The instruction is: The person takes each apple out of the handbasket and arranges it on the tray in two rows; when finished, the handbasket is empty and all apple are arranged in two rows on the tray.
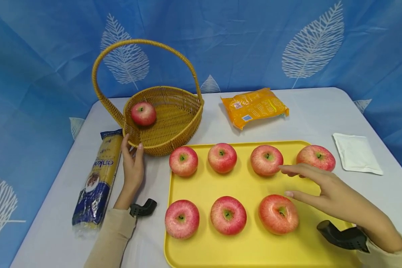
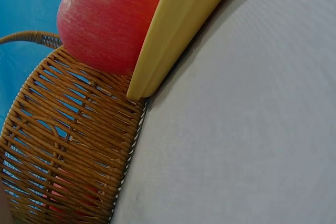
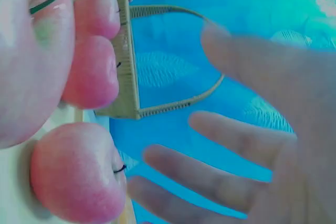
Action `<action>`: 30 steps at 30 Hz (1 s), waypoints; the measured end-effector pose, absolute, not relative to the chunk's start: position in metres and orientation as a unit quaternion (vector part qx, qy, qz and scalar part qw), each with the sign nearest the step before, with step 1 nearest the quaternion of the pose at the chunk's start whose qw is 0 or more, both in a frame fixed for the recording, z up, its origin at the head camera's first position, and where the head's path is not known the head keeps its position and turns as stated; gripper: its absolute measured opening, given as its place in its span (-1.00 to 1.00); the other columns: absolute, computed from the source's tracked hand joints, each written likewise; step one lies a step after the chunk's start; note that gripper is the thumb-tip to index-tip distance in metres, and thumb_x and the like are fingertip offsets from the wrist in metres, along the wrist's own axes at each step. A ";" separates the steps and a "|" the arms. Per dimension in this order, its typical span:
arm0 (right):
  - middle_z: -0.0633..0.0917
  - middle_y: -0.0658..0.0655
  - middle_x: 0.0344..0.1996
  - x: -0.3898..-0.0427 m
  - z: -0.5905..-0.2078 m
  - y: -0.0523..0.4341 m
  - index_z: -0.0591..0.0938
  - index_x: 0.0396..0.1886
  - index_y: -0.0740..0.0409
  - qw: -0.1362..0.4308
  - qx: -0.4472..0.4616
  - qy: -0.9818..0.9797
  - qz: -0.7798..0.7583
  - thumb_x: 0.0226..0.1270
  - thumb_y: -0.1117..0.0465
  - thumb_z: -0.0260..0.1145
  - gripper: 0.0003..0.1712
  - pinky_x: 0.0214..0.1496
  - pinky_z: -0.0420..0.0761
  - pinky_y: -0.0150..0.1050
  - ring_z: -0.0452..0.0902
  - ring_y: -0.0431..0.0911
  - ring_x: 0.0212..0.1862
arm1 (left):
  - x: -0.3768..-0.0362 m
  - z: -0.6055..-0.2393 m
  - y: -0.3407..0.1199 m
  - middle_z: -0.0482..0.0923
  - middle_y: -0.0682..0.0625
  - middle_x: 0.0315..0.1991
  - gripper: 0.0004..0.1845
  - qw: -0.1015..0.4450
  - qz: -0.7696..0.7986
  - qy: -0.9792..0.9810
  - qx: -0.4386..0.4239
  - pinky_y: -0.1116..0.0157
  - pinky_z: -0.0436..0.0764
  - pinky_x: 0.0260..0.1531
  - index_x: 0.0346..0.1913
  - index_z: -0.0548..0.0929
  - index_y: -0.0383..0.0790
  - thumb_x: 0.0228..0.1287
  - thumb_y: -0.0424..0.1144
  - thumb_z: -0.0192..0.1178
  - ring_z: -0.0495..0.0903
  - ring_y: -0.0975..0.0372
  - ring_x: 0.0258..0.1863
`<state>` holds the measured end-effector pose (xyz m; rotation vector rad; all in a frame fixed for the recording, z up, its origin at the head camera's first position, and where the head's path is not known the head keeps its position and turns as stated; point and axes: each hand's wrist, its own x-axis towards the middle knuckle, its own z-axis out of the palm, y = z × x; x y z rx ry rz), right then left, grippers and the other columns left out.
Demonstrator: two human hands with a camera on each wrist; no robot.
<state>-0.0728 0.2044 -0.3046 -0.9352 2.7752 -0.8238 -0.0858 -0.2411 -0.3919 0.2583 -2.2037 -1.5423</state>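
Observation:
My left hand [image 1: 133,169] is at the near left side of a wicker basket [image 1: 177,142], its fingertips and thumb right at the rim. One apple [image 1: 143,114] lies inside the basket. In the left wrist view the basket's woven wall [image 2: 73,140] stands beside the yellow tray's edge [image 2: 178,30]. My right hand [image 1: 335,190] hovers over the right part of the yellow tray [image 1: 241,251], fingers spread and thumb apart, holding nothing. Near its fingertips are a back-row apple [image 1: 266,160], a front-row apple [image 1: 278,214] and the far-right apple [image 1: 313,156], partly covered by the hand.
Several more apples [image 1: 222,158] sit in two rows on the tray. A pasta packet [image 1: 98,178] lies left of my left hand. Behind the tray are an orange packet [image 1: 256,107] and, at right, a white sachet [image 1: 357,153]. A blue leaf-print cloth [image 1: 241,44] hangs behind the table.

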 end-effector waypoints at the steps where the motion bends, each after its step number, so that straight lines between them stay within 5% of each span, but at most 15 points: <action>1: 0.54 -0.21 -0.01 -0.075 -0.303 0.203 0.45 0.14 -0.23 0.044 -0.306 0.909 -0.278 0.05 0.13 0.38 -0.40 0.01 0.29 -0.68 0.35 -0.44 0.01 | -0.085 -0.388 -0.239 -0.02 -0.29 0.36 -0.40 0.218 -0.557 -0.796 0.092 0.00 0.26 0.18 0.40 -0.08 -0.28 0.38 -0.26 -0.16 0.19 -0.11 0.27; 13: 0.65 -0.11 -0.13 -0.108 -0.297 0.161 0.60 -0.08 -0.01 -0.048 -0.324 0.866 -0.379 0.01 0.36 0.37 -0.58 0.05 0.31 -0.63 0.44 -0.45 -0.03 | -0.084 -0.384 -0.237 -0.04 -0.33 0.36 -0.41 0.219 -0.557 -0.796 0.091 -0.03 0.24 0.19 0.39 -0.08 -0.34 0.38 -0.28 -0.17 0.17 -0.12 0.28; 21: 0.67 -0.08 -0.23 -0.137 -0.277 0.107 0.62 -0.13 -0.04 -0.017 -0.321 0.835 -0.447 0.19 0.21 0.27 -0.77 0.02 0.42 -0.42 0.50 -0.33 -0.13 | -0.085 -0.383 -0.238 -0.04 -0.31 0.36 -0.40 0.221 -0.558 -0.795 0.088 -0.06 0.23 0.19 0.39 -0.09 -0.33 0.38 -0.27 -0.16 0.17 -0.14 0.28; 30: 0.65 -0.09 -0.14 -0.176 -0.272 0.043 0.58 -0.03 -0.08 0.073 -0.351 0.808 -0.467 0.22 0.01 0.23 -0.68 0.17 0.38 -0.20 0.49 -0.28 -0.03 | -0.084 -0.383 -0.237 -0.03 -0.33 0.35 -0.40 0.218 -0.558 -0.796 0.087 -0.03 0.25 0.18 0.39 -0.09 -0.33 0.38 -0.28 -0.16 0.18 -0.12 0.28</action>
